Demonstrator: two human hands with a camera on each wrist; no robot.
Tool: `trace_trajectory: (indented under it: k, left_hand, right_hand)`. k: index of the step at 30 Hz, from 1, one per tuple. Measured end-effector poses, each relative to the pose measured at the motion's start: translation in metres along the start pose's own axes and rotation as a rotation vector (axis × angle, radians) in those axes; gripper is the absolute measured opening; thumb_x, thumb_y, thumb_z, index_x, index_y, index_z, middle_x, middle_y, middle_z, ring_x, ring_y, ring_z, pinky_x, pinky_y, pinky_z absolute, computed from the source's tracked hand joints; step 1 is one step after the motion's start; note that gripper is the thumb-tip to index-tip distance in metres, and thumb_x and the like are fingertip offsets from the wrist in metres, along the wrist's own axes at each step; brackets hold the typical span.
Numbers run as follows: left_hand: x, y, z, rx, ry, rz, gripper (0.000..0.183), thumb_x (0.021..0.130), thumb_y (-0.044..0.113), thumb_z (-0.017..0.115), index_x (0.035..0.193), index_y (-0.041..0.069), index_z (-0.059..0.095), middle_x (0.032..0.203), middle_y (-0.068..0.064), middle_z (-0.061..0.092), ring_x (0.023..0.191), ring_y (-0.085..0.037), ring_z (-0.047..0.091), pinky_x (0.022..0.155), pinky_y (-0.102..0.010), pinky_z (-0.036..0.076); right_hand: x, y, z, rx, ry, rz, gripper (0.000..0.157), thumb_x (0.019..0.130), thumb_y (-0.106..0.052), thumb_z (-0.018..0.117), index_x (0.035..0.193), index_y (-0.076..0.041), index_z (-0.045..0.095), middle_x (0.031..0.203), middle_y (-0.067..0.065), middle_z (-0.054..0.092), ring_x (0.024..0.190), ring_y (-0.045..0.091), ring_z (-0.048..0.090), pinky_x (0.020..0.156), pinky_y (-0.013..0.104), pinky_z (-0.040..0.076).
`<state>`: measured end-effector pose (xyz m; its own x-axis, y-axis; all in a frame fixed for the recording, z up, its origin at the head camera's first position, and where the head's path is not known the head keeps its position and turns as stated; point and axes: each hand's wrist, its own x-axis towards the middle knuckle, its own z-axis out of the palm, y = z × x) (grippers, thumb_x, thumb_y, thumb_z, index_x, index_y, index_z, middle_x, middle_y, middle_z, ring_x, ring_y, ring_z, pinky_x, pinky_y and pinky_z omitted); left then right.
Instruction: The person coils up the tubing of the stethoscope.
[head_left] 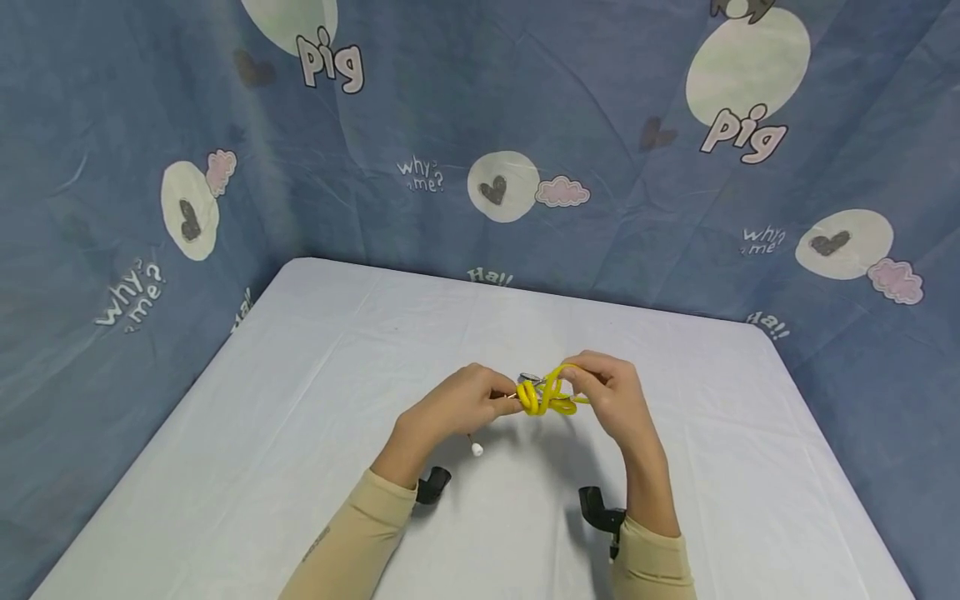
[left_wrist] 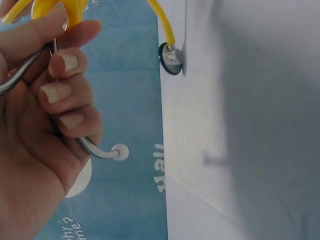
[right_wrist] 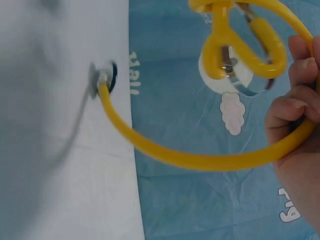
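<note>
Above the white table, both hands hold a stethoscope with looped yellow tubing. My left hand grips its metal ear tubes, the fingers curled round them. A white ear tip sticks out below that hand. My right hand pinches the yellow tube, which is wound in loops between the two hands. From the held tube a free length curves away to the round chest piece, which has a dark rim. The left wrist view also has this chest piece, at the top.
A white cloth covers the table. Behind it hangs a blue printed curtain, which also runs along the left and right sides. Black wrist mounts show at both wrists, and the hands' shadows fall on the cloth.
</note>
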<state>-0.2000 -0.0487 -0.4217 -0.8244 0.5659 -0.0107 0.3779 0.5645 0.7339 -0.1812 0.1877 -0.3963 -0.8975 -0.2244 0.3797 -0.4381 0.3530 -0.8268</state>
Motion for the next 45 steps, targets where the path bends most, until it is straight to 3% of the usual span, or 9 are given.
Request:
trace_trajectory:
  k: [5,12,15,18,23,26,30,38,45]
  left_hand:
    - [0.001,0.003,0.002,-0.022,-0.020,0.082,0.015,0.096,0.035,0.065,0.085,0.030,0.074,0.059,0.009,0.038,0.054,-0.008,0.036,0.052,-0.023,0.034]
    - [0.004,0.004,0.007,-0.071,-0.072,0.160,0.015,0.097,0.034,0.064,0.086,0.030,0.074,0.059,0.009,0.036,0.054,-0.007,0.034,0.053,-0.022,0.033]
    - [0.006,0.006,0.009,-0.092,-0.084,0.183,0.015,0.097,0.033,0.064,0.087,0.030,0.074,0.059,0.008,0.036,0.054,-0.007,0.033,0.053,-0.022,0.032]
    - [0.006,0.007,0.010,-0.114,-0.091,0.198,0.016,0.097,0.034,0.064,0.086,0.031,0.074,0.059,0.008,0.034,0.053,-0.007,0.032,0.053,-0.022,0.031]
    - [0.006,0.009,0.011,-0.155,-0.105,0.212,0.015,0.096,0.035,0.065,0.083,0.032,0.073,0.058,0.007,0.032,0.053,-0.007,0.032,0.052,-0.022,0.030]
    - [0.005,0.011,0.012,-0.180,-0.119,0.222,0.015,0.095,0.034,0.066,0.083,0.030,0.074,0.058,0.006,0.034,0.053,-0.007,0.032,0.052,-0.022,0.030]
    - [0.005,0.012,0.014,-0.204,-0.139,0.247,0.011,0.095,0.032,0.068,0.087,0.027,0.075,0.060,0.006,0.036,0.054,-0.006,0.033,0.053,-0.021,0.031]
    - [0.004,0.018,0.015,-0.231,-0.157,0.309,0.010,0.095,0.028,0.067,0.095,0.025,0.077,0.060,0.007,0.038,0.053,-0.006,0.033,0.053,-0.021,0.032]
    - [0.004,0.019,0.015,-0.212,-0.129,0.339,0.009,0.095,0.026,0.068,0.090,0.024,0.076,0.059,0.008,0.039,0.054,-0.005,0.033,0.054,-0.020,0.032]
  right_hand:
    - [0.000,-0.004,-0.001,-0.025,0.051,-0.015,0.012,0.092,0.003,0.063,0.089,0.000,0.074,0.069,0.014,0.056,0.063,0.012,0.047,0.059,0.024,0.041]
    - [-0.002,-0.031,-0.004,-0.018,0.060,-0.036,0.011,0.090,0.008,0.062,0.088,0.007,0.073,0.070,0.020,0.057,0.061,0.012,0.047,0.060,0.024,0.043]
    - [-0.002,-0.031,-0.005,-0.028,0.055,-0.037,0.011,0.091,0.007,0.063,0.086,0.006,0.072,0.069,0.020,0.056,0.061,0.013,0.046,0.058,0.024,0.042]
    - [-0.001,-0.028,-0.006,-0.033,0.051,-0.022,0.011,0.091,0.005,0.063,0.086,0.005,0.073,0.069,0.020,0.056,0.061,0.013,0.046,0.058,0.024,0.043]
    - [0.000,-0.002,-0.008,-0.023,0.054,-0.001,0.011,0.091,0.003,0.065,0.086,0.001,0.074,0.069,0.014,0.057,0.061,0.011,0.046,0.058,0.025,0.042]
    - [0.000,0.013,-0.010,0.017,0.034,0.008,0.012,0.092,0.001,0.065,0.087,-0.001,0.075,0.069,0.012,0.057,0.063,0.018,0.047,0.061,0.025,0.041]
    - [-0.002,0.020,-0.014,0.079,-0.006,0.024,0.013,0.094,-0.005,0.064,0.088,-0.002,0.075,0.069,0.010,0.055,0.068,0.028,0.049,0.065,0.027,0.043]
    - [-0.001,0.024,-0.016,0.193,-0.073,-0.003,0.017,0.096,-0.004,0.061,0.087,0.006,0.072,0.065,-0.004,0.054,0.065,0.029,0.046,0.059,0.031,0.041]
    - [0.000,0.029,-0.012,0.237,-0.106,-0.005,0.019,0.097,-0.002,0.057,0.089,0.011,0.069,0.065,0.010,0.049,0.062,0.024,0.044,0.056,0.028,0.042]
